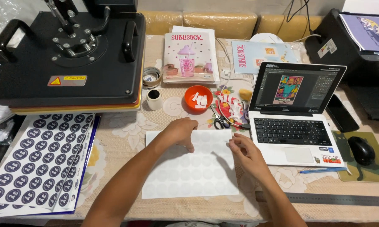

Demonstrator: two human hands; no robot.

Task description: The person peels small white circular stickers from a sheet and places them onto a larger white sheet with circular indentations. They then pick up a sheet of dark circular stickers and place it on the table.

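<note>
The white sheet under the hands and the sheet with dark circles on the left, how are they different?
The white sheet shows only faint pale circles; the dark-circle sheet is filled with dark round stickers. The white sheet lies alone on the tablecloth, touched by the left hand and right hand; the dark-circle sheet tops a stack, untouched. Both are flat and carry rows of circles.
</note>
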